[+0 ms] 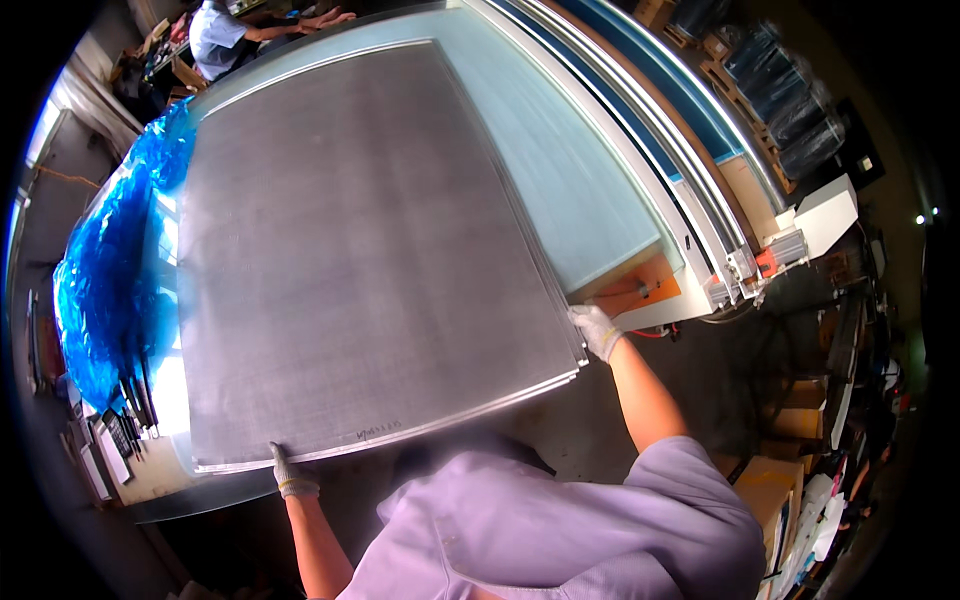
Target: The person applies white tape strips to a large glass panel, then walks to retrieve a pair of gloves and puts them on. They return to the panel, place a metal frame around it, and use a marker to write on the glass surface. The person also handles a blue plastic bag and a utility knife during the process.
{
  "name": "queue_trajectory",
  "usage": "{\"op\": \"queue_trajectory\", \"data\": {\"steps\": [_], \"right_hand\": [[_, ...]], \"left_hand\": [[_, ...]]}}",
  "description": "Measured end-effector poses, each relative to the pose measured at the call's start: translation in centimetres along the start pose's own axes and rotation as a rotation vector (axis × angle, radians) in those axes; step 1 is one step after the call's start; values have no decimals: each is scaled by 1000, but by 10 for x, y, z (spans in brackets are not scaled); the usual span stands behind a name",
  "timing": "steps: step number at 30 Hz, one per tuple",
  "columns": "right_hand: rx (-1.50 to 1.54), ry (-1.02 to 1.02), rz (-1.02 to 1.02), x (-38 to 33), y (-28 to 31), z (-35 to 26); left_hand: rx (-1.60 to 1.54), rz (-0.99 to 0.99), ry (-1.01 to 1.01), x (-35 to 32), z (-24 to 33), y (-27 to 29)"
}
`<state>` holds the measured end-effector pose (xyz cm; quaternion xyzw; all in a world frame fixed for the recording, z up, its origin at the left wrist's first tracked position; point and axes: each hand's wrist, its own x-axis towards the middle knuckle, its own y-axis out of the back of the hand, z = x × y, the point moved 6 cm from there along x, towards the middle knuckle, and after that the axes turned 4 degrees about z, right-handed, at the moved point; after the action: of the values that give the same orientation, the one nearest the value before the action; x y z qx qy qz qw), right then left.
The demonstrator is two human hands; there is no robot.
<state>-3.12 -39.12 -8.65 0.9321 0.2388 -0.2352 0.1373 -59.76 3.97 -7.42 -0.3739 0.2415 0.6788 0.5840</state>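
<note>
A stack of large, thin dark grey sheets [370,240] with pale edges lies across the table in front of me. Handwritten marks run along the near edge of the top sheet. My left hand [292,477], in a pale glove, pinches that near edge toward its left end, thumb on top and the other fingers hidden beneath. At the right edge, close to the near right corner, my gloved right hand [597,331] is closed on the sheets. How many sheets each hand grips cannot be seen.
Crumpled blue plastic film [110,280] lies left of the stack, with dark pens or tools [138,405] near it. A long machine with metal rails [690,150] borders the table's right side. Cardboard boxes [790,440] stand at lower right. Another person [218,40] works at far left.
</note>
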Motion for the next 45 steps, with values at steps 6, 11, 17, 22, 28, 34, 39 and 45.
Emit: {"op": "queue_trajectory", "data": {"steps": [6, 11, 17, 22, 28, 34, 39, 45], "right_hand": [[-56, -204, -147, 9, -28, -38], [-42, 147, -84, -24, -70, -44], [150, 189, 1, -78, -96, -22], [201, 122, 145, -107, -97, -2], [494, -66, 270, -140, -210, -3], [754, -153, 172, -139, -343, 5], [368, -264, 374, -123, -375, -20], [427, -125, 191, -135, -408, -71]], "left_hand": [[131, -11, 22, 27, -7, 10], [117, 35, 126, -16, 16, -33], [128, 66, -53, 51, 44, 6], [202, -56, -57, 72, 73, -63], [161, -276, -29, 106, 144, -175], [-1, -849, 278, 64, 37, -156], [84, -844, 251, 8, 23, -133], [432, -1290, -110, 29, -2, -159]]}}
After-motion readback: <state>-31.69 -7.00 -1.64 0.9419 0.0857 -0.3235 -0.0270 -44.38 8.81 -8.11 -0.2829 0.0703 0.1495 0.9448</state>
